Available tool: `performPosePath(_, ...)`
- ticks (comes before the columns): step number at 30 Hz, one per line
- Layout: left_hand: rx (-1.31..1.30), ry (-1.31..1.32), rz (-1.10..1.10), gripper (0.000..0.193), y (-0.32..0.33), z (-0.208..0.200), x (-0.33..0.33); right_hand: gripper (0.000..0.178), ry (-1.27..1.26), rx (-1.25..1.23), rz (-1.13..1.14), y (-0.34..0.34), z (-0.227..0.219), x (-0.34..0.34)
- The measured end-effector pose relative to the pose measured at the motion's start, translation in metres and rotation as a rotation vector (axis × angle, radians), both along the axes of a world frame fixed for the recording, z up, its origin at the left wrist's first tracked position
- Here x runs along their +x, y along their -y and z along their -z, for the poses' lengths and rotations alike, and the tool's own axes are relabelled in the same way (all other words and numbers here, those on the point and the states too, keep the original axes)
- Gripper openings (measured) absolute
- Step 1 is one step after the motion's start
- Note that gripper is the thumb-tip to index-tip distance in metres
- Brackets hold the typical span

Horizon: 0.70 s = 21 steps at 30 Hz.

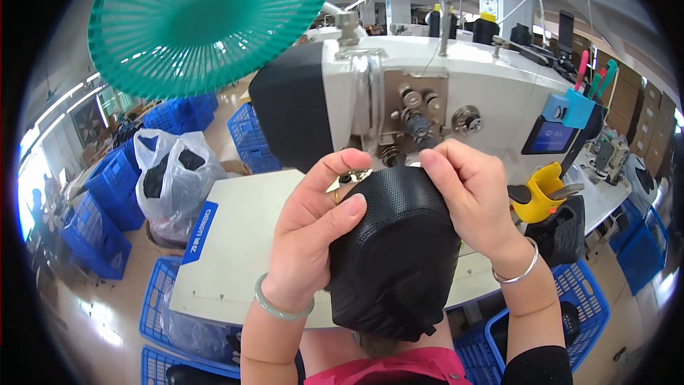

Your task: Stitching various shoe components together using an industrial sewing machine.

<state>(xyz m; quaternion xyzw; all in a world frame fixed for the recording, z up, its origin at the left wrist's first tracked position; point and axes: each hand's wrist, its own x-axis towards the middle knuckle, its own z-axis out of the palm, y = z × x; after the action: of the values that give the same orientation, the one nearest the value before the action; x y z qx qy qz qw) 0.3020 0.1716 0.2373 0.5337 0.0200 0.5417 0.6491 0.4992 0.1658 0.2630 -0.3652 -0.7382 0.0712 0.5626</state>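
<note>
Between my hands is a rounded black sewn piece (pixel 395 257), perhaps a shoe upper, with a perforated band across its top and smoother panels below. My left hand (pixel 310 217) grips its upper left edge, thumb on the face and fingers behind. At the upper right edge, my right hand (pixel 470 189) pinches the piece, its other fingers curled and partly hidden. The piece is held in front of a white sewing machine (pixel 484 64), over the front edge of the pale work table (pixel 235 242). It hides the machine's needle area.
A green fan guard (pixel 214 21) hangs at upper left. Blue crates (pixel 107 242) and a white plastic bag (pixel 174 192) stand on the left floor. Another blue crate (pixel 595 299) is at lower right. A yellow holder (pixel 541 196) with tools sits beside the machine, below a small screen (pixel 550 137).
</note>
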Motion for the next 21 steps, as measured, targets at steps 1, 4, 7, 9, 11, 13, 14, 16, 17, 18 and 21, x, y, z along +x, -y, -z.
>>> performPosePath(1,-0.011,0.004,-0.008,0.041,0.000,0.004,-0.002,0.025,-0.017,-0.011,-0.018,-0.001,0.005,-0.002)
performPosePath(4,-0.083,-0.022,0.006,0.038,0.001,0.011,-0.005,0.023,-0.027,-0.019,-0.035,-0.004,0.017,-0.006)
performPosePath(7,-0.087,-0.167,0.025,0.039,-0.003,0.013,-0.016,0.021,-0.006,-0.086,-0.027,-0.003,0.025,-0.012)
performPosePath(9,-0.127,-0.222,-0.001,0.044,0.000,0.007,-0.015,0.019,0.007,-0.098,-0.027,-0.001,0.029,-0.014)
performPosePath(11,-0.095,-0.430,0.006,0.049,-0.001,0.010,-0.021,0.018,0.018,-0.112,-0.030,0.000,0.035,-0.016)
performPosePath(13,-0.142,-0.436,0.068,0.051,-0.001,0.015,-0.025,0.015,0.080,-0.095,-0.014,0.001,0.041,-0.019)
performPosePath(14,-0.147,-0.356,0.065,0.048,0.001,0.021,-0.024,0.015,0.081,-0.107,-0.015,0.000,0.044,-0.019)
performPosePath(16,-0.165,-0.273,0.063,0.044,0.003,0.033,-0.021,0.013,0.154,-0.022,0.011,-0.003,0.053,-0.020)
performPosePath(17,-0.201,-0.214,0.064,0.042,0.003,0.038,-0.021,0.013,0.155,-0.029,0.006,-0.005,0.057,-0.021)
performPosePath(18,-0.237,-0.154,0.064,0.040,0.003,0.042,-0.022,0.014,0.136,-0.024,-0.003,-0.005,0.062,-0.022)
performPosePath(21,-0.245,-0.066,0.005,0.037,0.003,0.057,-0.022,0.016,0.119,-0.043,-0.029,-0.006,0.071,-0.025)
